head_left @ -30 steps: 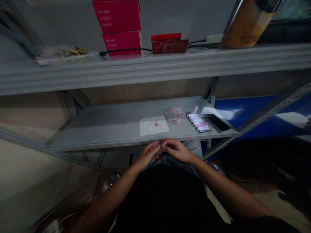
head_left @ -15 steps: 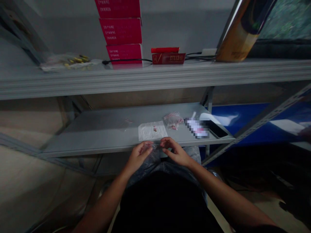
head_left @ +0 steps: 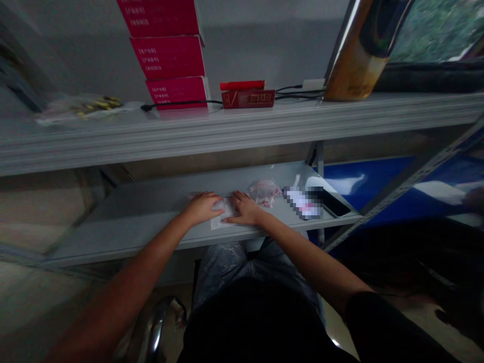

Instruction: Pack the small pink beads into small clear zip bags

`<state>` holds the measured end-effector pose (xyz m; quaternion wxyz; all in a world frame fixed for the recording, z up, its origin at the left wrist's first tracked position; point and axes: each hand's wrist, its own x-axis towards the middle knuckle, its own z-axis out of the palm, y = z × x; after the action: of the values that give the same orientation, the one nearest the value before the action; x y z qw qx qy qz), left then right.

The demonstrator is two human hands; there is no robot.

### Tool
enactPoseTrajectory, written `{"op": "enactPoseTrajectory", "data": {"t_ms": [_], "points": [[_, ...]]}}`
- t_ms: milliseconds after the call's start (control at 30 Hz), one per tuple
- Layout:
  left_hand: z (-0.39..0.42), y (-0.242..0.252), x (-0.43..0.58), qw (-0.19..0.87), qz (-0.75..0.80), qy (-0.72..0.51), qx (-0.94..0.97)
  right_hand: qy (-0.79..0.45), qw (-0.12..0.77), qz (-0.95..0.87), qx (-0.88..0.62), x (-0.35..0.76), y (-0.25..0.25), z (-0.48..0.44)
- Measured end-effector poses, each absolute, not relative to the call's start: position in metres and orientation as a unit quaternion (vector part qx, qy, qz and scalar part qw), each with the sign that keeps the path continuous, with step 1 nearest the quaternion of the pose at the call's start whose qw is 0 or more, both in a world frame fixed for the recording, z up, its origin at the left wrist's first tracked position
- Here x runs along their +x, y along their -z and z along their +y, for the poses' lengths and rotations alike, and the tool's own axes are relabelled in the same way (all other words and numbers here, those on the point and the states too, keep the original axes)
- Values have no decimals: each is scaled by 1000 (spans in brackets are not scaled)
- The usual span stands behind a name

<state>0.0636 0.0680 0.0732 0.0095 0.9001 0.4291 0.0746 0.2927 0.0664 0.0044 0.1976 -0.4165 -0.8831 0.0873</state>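
Observation:
Both of my hands rest on a white sheet [head_left: 217, 222] that lies near the front edge of the lower grey shelf [head_left: 143, 212]. My left hand [head_left: 202, 206] is on the sheet's left part with fingers curled, pinching a small clear bag. My right hand [head_left: 245, 207] lies flat on the sheet's right part, fingers stretched forward. A clear bag with small pink pieces [head_left: 264, 190] sits just right of my right hand.
A dark phone [head_left: 333, 201] and a blurred card lie at the shelf's right end. The upper shelf [head_left: 242, 126] carries stacked magenta boxes [head_left: 168, 55], a red box [head_left: 247, 96], a black cable, a bag of yellow parts [head_left: 83, 106] and a brown tube [head_left: 359, 55].
My hands rose from my lap and moved forward onto the white sheet on the lower shelf. The view shifted slightly right and up.

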Motion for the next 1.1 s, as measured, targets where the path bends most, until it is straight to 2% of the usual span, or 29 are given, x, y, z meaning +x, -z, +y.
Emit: {"op": "enactPoseTrajectory", "data": {"t_ms": [267, 467, 567, 633, 700, 833, 933, 1033, 1100], "points": [[77, -85, 77, -46, 400, 70, 913, -43, 131, -881, -454, 284, 6, 64], [75, -92, 93, -104, 363, 96, 921, -36, 122, -879, -459, 283, 5, 65], [75, -98, 96, -96, 367, 87, 921, -36, 136, -878, -457, 283, 6, 65], [82, -101, 92, -55, 387, 56, 919, -36, 154, -877, -454, 284, 7, 65], [93, -100, 84, 29, 417, -13, 908, -38, 166, -876, -452, 285, 7, 65], [115, -91, 62, 284, 479, -205, 805, -46, 173, -875, -449, 287, 8, 64], [120, -86, 45, 424, 521, -289, 683, -44, 179, -877, -444, 288, 8, 64], [118, -86, 26, 447, 560, -317, 621, -45, 180, -878, -440, 288, 6, 63], [117, -86, 11, 381, 591, -326, 632, -47, 179, -878, -442, 288, 5, 62]]}}
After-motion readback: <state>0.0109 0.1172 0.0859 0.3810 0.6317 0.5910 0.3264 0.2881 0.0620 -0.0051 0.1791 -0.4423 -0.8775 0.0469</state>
